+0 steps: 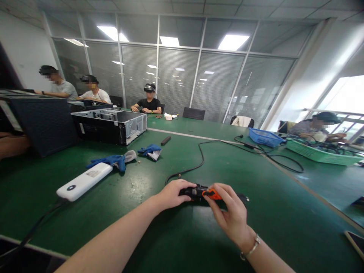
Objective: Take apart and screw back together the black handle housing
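Note:
My left hand [174, 194] grips the left end of a long black object [196, 192] low over the green table, its thumb on the near side and fingers on the far side. My right hand [232, 212], with a bracelet at the wrist, pinches a small orange-and-black piece [215, 194] against the top of that object. A narrow dark end with a light tip sticks out to the right behind my right hand. The object's exact kind I cannot make out. Just beyond my left hand runs a black cable [202, 159]; whether it joins the object is hidden.
On the green table [170, 235], a white oblong device [85, 182] lies left, near blue-and-grey gloves [121, 162] and a dark bar [165, 140]. An open computer case [105, 127] stands behind. A blue basket [267, 138] and green basket [315, 154] stand right. Several people sit around.

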`<action>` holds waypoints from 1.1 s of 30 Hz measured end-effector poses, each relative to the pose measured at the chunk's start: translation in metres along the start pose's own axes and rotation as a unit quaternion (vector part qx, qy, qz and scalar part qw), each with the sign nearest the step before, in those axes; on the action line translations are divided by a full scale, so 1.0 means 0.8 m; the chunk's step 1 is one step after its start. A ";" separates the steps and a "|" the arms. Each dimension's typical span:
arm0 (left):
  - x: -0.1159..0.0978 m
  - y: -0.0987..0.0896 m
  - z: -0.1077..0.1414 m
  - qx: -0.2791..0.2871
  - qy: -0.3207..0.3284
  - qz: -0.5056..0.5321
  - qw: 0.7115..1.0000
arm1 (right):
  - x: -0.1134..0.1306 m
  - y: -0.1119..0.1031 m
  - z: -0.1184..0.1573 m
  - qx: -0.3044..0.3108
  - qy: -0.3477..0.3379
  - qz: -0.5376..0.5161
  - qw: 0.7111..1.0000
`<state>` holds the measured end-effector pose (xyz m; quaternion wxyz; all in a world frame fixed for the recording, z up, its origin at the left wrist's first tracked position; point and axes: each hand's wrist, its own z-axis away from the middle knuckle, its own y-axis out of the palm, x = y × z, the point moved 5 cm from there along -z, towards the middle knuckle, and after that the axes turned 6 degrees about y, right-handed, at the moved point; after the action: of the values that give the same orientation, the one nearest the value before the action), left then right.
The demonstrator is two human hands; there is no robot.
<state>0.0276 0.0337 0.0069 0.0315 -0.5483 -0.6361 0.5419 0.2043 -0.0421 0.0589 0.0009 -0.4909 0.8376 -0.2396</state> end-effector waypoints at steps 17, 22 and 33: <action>0.004 0.001 0.000 0.003 -0.010 -0.004 1.000 | -0.003 0.000 -0.004 0.018 0.033 -0.007 0.999; 0.002 0.000 0.000 0.002 -0.009 -0.004 1.000 | -0.013 0.006 0.003 0.028 0.048 0.013 0.998; -0.001 -0.005 -0.003 0.015 -0.002 0.020 1.000 | -0.039 -0.011 0.009 -0.121 0.122 -0.067 0.983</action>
<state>0.0268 0.0356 0.0113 0.0279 -0.5594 -0.6173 0.5525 0.2297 -0.0229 0.0489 -0.1769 -0.5096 0.8193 -0.1943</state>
